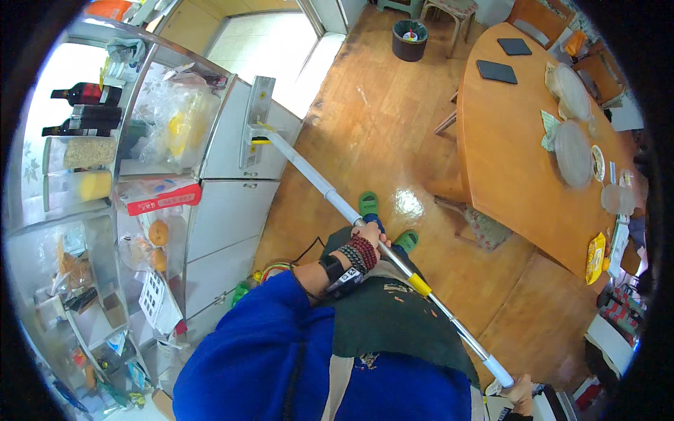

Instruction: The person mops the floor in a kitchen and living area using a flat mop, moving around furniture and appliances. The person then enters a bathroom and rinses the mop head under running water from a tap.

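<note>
A long-handled flat mop crosses the view diagonally, its silver and white pole [310, 173] with a yellow collar. Its flat head [256, 100], grey and metallic, is at the upper left, in front of the white cabinet doors [229, 216]; whether it touches them I cannot tell. My left hand [371, 235], with beaded bracelets and a black wrist strap, is closed around the middle of the pole. At the lower right, my right hand [518, 394] grips the pole's end. The pole passes over my dark green apron [389, 321] and near my green slippers [368, 202].
Shelves on the left hold bottles [87, 94], bags and clear containers [87, 152]. A wooden table [511, 142] with round covers [573, 152] and dark mats stands right, a cloth-topped stool [487, 229] partly beneath it. A black bin [409, 47] stands on the wood-look floor [379, 121].
</note>
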The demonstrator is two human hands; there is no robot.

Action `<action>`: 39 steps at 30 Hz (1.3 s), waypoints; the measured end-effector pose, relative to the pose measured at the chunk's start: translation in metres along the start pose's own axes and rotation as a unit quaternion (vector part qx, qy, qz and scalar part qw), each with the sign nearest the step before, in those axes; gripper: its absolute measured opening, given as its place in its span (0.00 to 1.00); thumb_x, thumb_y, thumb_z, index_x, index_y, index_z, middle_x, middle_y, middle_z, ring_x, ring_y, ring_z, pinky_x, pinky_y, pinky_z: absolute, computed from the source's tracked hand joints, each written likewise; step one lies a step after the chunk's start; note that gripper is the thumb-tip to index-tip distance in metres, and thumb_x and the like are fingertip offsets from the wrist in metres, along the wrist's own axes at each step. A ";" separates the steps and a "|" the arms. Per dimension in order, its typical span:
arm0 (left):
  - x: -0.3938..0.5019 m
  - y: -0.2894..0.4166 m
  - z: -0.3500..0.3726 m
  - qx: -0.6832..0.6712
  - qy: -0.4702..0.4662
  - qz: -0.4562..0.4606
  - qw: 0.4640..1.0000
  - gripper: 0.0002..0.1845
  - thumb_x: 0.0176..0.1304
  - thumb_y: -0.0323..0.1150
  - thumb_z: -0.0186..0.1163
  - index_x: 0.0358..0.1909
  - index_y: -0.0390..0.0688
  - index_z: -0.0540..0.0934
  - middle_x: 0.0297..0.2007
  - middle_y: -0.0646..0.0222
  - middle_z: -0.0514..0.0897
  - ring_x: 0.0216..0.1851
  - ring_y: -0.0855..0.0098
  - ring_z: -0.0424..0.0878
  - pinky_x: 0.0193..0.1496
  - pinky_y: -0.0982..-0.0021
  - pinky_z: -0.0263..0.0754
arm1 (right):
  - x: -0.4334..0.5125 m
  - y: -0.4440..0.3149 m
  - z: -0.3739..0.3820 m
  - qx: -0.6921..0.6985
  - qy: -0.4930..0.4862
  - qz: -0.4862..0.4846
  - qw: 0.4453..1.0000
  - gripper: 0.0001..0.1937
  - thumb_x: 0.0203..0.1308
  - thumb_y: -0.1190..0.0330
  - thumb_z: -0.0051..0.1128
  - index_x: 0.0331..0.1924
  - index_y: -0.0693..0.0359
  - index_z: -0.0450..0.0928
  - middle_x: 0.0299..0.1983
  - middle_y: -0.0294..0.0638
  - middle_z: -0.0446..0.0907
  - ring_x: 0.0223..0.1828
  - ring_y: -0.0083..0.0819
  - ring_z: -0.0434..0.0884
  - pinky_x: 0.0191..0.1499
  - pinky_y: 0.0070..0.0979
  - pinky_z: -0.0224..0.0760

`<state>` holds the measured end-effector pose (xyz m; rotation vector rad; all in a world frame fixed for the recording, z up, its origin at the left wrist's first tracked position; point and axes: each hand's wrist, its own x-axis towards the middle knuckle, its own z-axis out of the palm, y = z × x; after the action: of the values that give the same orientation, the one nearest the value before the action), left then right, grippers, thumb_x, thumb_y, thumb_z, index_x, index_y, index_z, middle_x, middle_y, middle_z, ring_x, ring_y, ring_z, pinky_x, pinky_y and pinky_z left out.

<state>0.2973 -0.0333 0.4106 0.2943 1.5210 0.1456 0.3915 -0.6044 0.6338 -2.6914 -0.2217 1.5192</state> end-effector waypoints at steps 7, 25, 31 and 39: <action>-0.050 -0.011 0.008 0.009 -0.052 0.007 0.999 0.07 0.67 0.28 0.55 0.32 0.43 0.66 0.24 0.66 0.69 0.23 0.66 0.73 0.34 0.52 0.78 | 0.009 0.093 -0.013 -0.002 -0.018 0.032 0.999 0.19 0.24 0.69 0.74 0.28 0.68 0.85 0.22 0.47 0.83 0.24 0.35 0.83 0.32 0.32 0.76; 0.098 0.039 -0.014 0.048 -0.072 0.008 0.996 0.04 0.66 0.26 0.47 0.32 0.39 0.66 0.18 0.60 0.68 0.18 0.61 0.71 0.25 0.50 0.76 | -0.015 -0.091 0.029 -0.165 0.025 -0.023 0.986 0.18 0.28 0.68 0.69 0.30 0.65 0.86 0.26 0.57 0.82 0.32 0.52 0.84 0.40 0.40 0.77; 0.180 0.083 -0.024 0.080 -0.061 -0.028 0.994 0.07 0.68 0.29 0.46 0.32 0.38 0.68 0.16 0.60 0.69 0.20 0.57 0.75 0.26 0.48 0.78 | -0.017 -0.233 0.008 -0.060 0.077 -0.049 0.994 0.15 0.25 0.76 0.65 0.26 0.68 0.82 0.21 0.58 0.79 0.28 0.57 0.81 0.34 0.42 0.75; 0.269 0.128 -0.034 0.214 -0.120 -0.043 0.968 0.11 0.69 0.31 0.44 0.28 0.40 0.69 0.17 0.57 0.74 0.23 0.53 0.80 0.29 0.46 0.79 | 0.017 -0.342 0.009 -0.149 0.059 -0.038 0.986 0.11 0.33 0.73 0.66 0.26 0.67 0.83 0.25 0.59 0.81 0.30 0.56 0.83 0.36 0.43 0.78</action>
<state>0.2880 0.1665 0.1869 0.5673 1.3091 -0.2843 0.3572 -0.2642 0.6518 -2.9452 -0.5833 1.4002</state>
